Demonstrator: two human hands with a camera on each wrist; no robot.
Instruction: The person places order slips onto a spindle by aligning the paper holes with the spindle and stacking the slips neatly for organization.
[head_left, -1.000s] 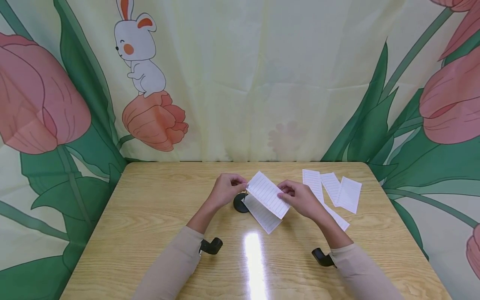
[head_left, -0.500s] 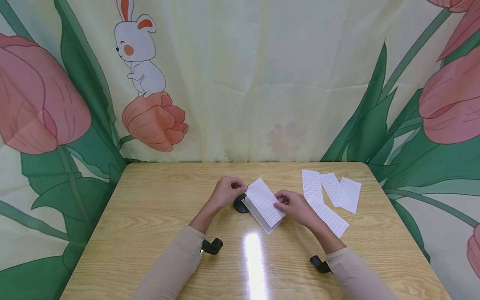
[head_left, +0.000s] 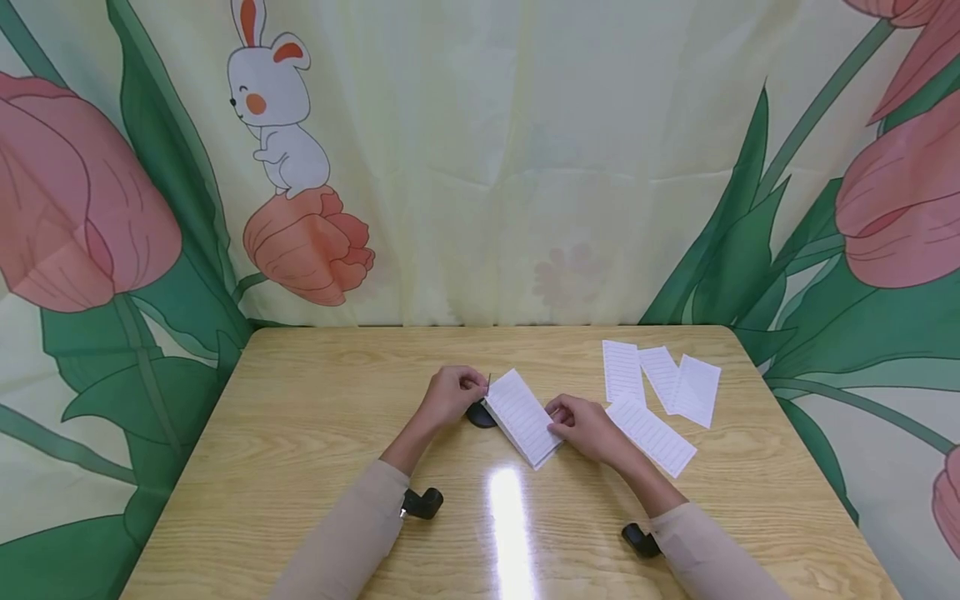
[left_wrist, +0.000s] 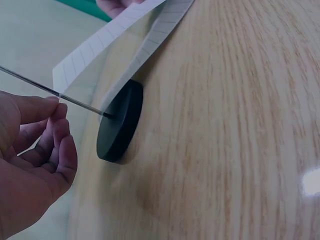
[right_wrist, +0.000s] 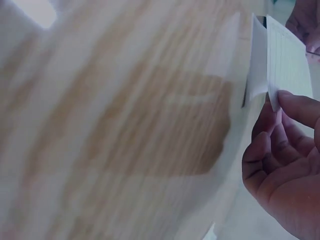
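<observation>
A bill spike, a thin metal rod (left_wrist: pixel 30 82) on a round black base (left_wrist: pixel 120 125), stands on the table near the middle. One lined paper slip (left_wrist: pixel 130 62) lies low against the base, pierced by the rod. Above it, a second lined slip (head_left: pixel 521 415) has its corner at the rod, partway up. My left hand (head_left: pixel 453 393) pinches that corner between thumb and forefinger, right beside the rod. On the opposite side, my right hand (head_left: pixel 588 425) pinches the upper slip's edge between thumb and fingers (right_wrist: pixel 300 107). The lower slip is mostly covered in the head view.
Several loose lined slips lie at the right back: one (head_left: pixel 651 435) close to my right hand, others (head_left: pixel 622 371) behind it, partly overlapping. A printed curtain (head_left: pixel 465 167) hangs behind the wooden table (head_left: pixel 322 417). A light reflection shines on the table's front middle.
The upper slip has come down and toward the lower slip, narrowing the gap between them. Both hands have lowered with it, the right one also shifting slightly left.
</observation>
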